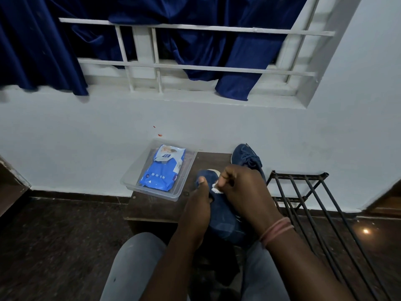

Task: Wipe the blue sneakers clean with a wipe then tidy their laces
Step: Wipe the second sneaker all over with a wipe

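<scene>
**Wipe on the near sneaker's toe**

Head view: the person is sitting facing a white wall, grey-trousered knees showing at 6 o'clock. The left hand (198,205) is gripping the near sneaker (223,218) from its left side, thumb lying across the toe and fingers curling round the upper. The right hand (240,187) is clenching a small white wipe (216,189), pressing it against the sneaker's toe area just beside the left thumb. A pink band is circling the right wrist. The sneaker is being held over the near right part of the dark counter (156,205), toe pointing toward 11 o'clock, heel toward the lap.

The second sneaker (247,158) is standing at the counter's far right corner, at 1 o'clock from the hands, laces facing up. A clear tray (130,181) is sitting on the counter's left side at 10 o'clock from the hands, holding a blue wipes pack (161,170). A dark metal rack (303,192) is standing at 3 o'clock. Blue curtains (206,51) are hanging over the barred window at 12 o'clock.
</scene>
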